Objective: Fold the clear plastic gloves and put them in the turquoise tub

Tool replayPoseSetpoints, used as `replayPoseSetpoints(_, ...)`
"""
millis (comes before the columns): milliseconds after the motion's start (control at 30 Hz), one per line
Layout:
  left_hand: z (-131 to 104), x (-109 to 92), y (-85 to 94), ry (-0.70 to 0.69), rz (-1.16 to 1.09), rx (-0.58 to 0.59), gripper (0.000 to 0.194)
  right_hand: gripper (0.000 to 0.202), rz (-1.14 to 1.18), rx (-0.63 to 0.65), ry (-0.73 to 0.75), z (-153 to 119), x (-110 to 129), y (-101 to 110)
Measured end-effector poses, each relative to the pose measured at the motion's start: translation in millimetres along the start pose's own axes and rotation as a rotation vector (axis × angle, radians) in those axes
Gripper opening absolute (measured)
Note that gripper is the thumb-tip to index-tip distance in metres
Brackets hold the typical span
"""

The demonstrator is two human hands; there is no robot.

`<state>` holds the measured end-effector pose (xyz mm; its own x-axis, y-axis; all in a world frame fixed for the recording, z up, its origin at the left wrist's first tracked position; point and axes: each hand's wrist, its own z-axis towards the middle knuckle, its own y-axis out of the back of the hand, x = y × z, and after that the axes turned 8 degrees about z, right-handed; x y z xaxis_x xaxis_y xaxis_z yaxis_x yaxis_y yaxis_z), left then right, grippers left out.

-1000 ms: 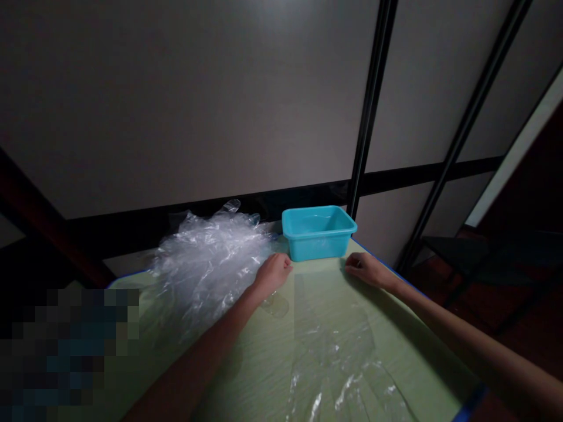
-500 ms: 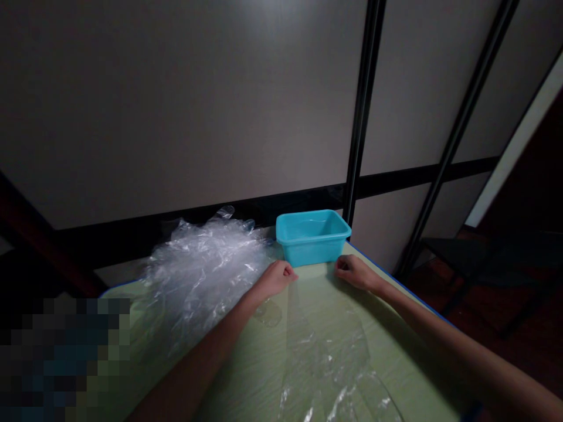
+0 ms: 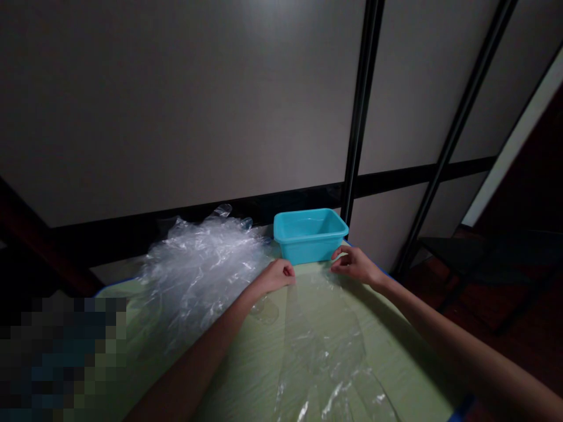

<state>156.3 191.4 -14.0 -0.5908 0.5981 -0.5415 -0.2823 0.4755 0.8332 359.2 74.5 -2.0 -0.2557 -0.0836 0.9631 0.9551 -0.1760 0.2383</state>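
A clear plastic glove [image 3: 325, 346] lies spread over the green tabletop, its upper end between my hands. My left hand [image 3: 278, 276] pinches the upper left corner of this plastic. At the upper right corner is my right hand [image 3: 353, 265], its fingers parted and curved, with a bit of the film close below the fingertips. Just beyond both hands stands a turquoise basin [image 3: 310, 249]. On the left a heap of crumpled clear plastic [image 3: 204, 264] reaches up to my left forearm.
The table [image 3: 246, 369] has a green cover with a blue edge. Behind it rise grey sliding panels [image 3: 197, 105] with black frames. A dark chair [image 3: 457, 252] stands at the right. The lower left corner is blurred out.
The fingers of my right hand have opened from a pinch, and the hand has risen slightly. My left hand keeps its pinch. The view has shifted slightly.
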Motion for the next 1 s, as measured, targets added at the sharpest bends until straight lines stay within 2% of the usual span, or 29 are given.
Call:
replayPoseSetpoints(300, -4.7, -8.1, 1.4, -0.016, -0.049, -0.043, 0.026, 0.025, 0.079, -0.066, 0.071, -5.2, 17.0, 5.3)
replayPoseSetpoints(400, -8.8, -16.2, 5.9, -0.049, -0.057, -0.138, 0.022, 0.023, 0.094, -0.104, 0.095, -2.5, 21.4, 5.3)
replayPoseSetpoints(500, -18.0, -25.9, 14.5, -0.085, -0.076, -0.278, 0.009, 0.024, 0.103, -0.138, 0.116, -2.4, 28.9, 6.4)
replayPoseSetpoints(567, -26.7, -33.4, 20.9, -0.113, -0.09, -0.36, 0.008, 0.025, 0.105, -0.152, 0.128, -5.5, 35.5, 7.0)
replayPoseSetpoints(700, -47.6, -48.7, 30.8, -0.173, -0.111, -0.431, 0.008, 0.031, 0.097, -0.164, 0.139, -19.5, 49.4, 6.9)
replayPoseSetpoints(1000, -92.9, -70.9, 32.8, -0.301, -0.078, -0.438, 0.007, 0.03, 0.101, -0.12, 0.11, -70.5, 69.4, 4.5)
